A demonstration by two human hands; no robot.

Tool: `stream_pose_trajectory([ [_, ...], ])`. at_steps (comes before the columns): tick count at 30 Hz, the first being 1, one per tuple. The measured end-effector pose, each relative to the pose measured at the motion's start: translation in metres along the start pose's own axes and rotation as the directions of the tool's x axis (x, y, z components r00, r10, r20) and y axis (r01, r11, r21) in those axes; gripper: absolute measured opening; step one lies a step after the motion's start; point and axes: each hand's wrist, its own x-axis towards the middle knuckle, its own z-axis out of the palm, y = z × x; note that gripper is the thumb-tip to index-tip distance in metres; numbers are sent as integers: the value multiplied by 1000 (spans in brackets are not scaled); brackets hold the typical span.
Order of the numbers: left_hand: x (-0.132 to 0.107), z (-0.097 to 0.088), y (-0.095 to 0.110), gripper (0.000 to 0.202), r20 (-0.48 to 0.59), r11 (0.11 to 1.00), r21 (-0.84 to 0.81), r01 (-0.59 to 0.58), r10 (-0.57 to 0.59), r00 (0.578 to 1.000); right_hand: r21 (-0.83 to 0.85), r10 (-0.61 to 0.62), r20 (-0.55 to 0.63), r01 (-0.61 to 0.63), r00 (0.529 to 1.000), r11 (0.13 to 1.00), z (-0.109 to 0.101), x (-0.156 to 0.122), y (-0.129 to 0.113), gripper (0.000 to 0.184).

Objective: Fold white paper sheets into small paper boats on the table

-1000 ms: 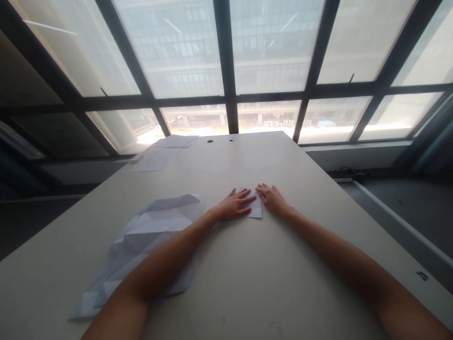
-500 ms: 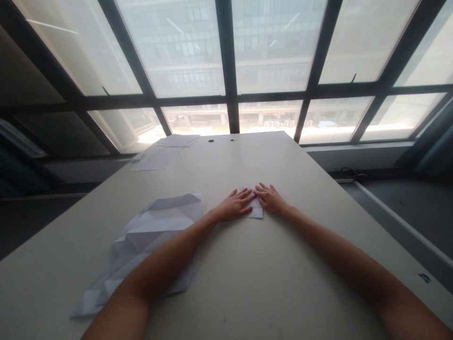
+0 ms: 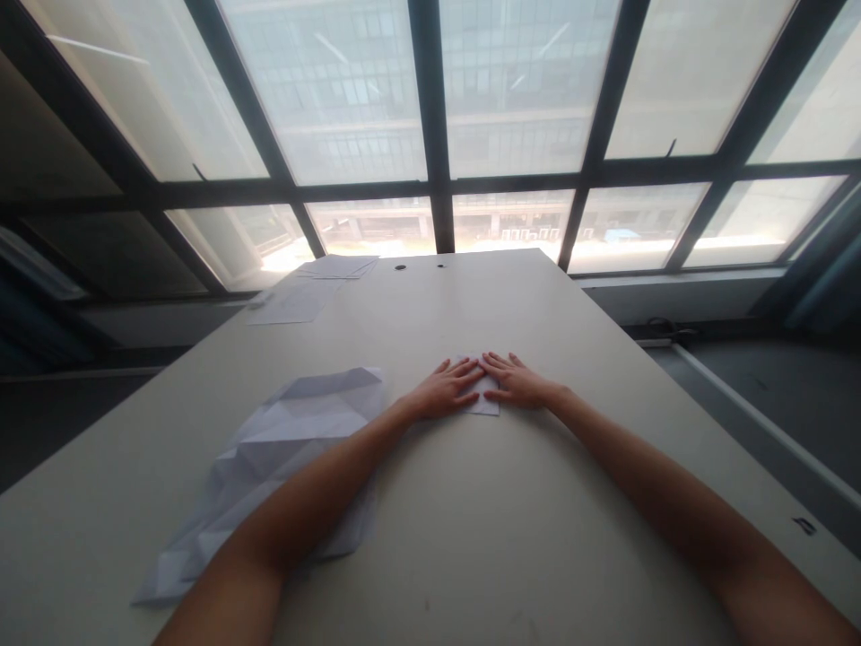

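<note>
Left hand [image 3: 444, 392] and right hand [image 3: 519, 381] lie flat on a small folded paper [image 3: 485, 401]

Far beyond the fingers and off to their left, a loose paper sheet [image 3: 292, 303] and a small stack of paper [image 3: 336, 266] rest on the pale table [image 3: 511, 511]. Nearer, just left of the left hand's fingers, a large creased paper sheet [image 3: 296, 431] lies opened out, its many fold lines catching the light. The left forearm [image 3: 316, 502] crosses its lower part, though whether they touch is hard to tell.

The left hand is palm down, its fingers extended and slightly spread, pinching nothing. The small folded paper sits directly under and between both sets of fingertips, with its lower corner showing below them. The right hand mirrors the left, open and flat, with its fingertips almost meeting those of the left hand. This even, two-sided placement looks like a way to hold the paper steady and press it flat, rather than to lift it.

Right of the fingers, the right forearm [image 3: 646, 475] runs toward the lower right corner. A gridded window [image 3: 517, 99] stands beyond the fingers.
</note>
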Motion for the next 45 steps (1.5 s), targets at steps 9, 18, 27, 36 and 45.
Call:
stream_pose_trajectory([
  [9, 0, 2, -3, 63, -33, 999, -17, -32, 31, 999, 50, 70, -116, -64, 991, 997, 4, 8, 5, 50],
  [18, 0, -1, -4, 58, 2, 999, -46, -30, 30, 1000, -36, 306, -293, -331, 906, 943, 8, 12, 8, 45],
  [27, -1, -7, -2, 51, 3, 992, -92, -83, 84, 996, 7, 322, -398, -348, 859, 937, 7, 11, 7, 34],
  [36, 0, -6, -1, 45, -17, 983, -170, -72, 70, 997, 41, 316, -424, -330, 849, 943, 10, 11, 12, 29],
  [45, 0, -1, 3, 47, -75, 993, -110, -43, 35, 997, 45, 104, -370, -94, 923, 995, 10, 8, 10, 27],
])
